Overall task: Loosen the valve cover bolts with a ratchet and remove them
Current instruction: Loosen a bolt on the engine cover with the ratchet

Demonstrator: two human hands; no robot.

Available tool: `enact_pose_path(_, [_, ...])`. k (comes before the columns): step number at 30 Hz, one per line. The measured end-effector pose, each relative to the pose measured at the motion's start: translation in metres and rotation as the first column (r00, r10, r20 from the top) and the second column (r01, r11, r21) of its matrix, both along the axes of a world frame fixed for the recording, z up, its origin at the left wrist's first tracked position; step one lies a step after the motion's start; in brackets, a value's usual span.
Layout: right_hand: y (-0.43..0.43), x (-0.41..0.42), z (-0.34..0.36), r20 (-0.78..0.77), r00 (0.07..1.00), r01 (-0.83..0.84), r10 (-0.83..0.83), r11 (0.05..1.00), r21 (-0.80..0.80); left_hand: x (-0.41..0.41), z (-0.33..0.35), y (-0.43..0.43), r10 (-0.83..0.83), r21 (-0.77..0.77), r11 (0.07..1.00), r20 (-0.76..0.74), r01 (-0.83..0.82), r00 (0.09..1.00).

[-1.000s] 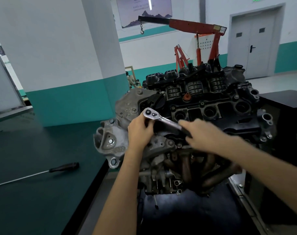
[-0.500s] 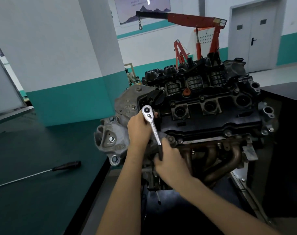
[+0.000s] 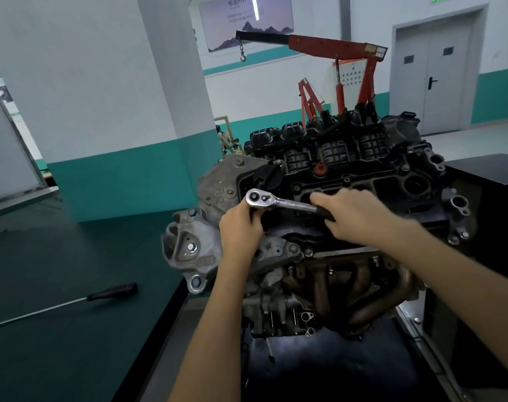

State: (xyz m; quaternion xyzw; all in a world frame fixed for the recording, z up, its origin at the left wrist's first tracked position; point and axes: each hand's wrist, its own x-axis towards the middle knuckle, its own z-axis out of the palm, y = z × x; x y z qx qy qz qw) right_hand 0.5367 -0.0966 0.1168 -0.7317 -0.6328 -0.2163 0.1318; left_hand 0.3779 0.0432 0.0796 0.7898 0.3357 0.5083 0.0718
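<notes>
Though bolt hidden, left hand (image 3: pixel 241 227) round ratchet (image 3: pixel 278 202), right hand (image 3: pixel 360 216) round its handle.

The left hand (image 3: pixel 240 227), right hand (image 3: pixel 360 217) and forearms look bare.

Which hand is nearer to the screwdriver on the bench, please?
Left. The left hand holds the ratchet at its head, right of the screwdriver; the right hand grips the ratchet handle farther right.

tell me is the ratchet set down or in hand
In hand: the left hand holds the ratchet by its head, and the right hand grips its handle. What lies under its head is hidden.
</notes>
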Motion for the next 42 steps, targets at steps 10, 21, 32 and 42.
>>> enact_pose_path(10, [0.018,-0.135,-0.093,-0.793,0.58,0.004,0.187,0.972,0.233,0.003,-0.003,0.007,0.05,-0.081,0.995,-0.059,-0.054,0.997])
enact_pose_path(21, [0.001,0.006,0.0,0.054,0.999,-0.008,0.01,0.999,-0.035,-0.004,0.001,0.004,-0.158,-0.033,0.987,0.018,0.158,0.987])
enact_pose_path(32, [0.01,-0.113,-0.093,-0.736,0.655,-0.016,0.169,0.978,0.21,0.002,-0.003,0.005,-0.08,-0.111,0.99,0.042,0.085,0.996])
enact_pose_path(42, [-0.003,-0.035,-0.046,-0.515,0.847,-0.164,0.133,0.986,-0.015,-0.004,0.0,0.004,-0.206,0.017,0.978,-0.018,0.206,0.978])
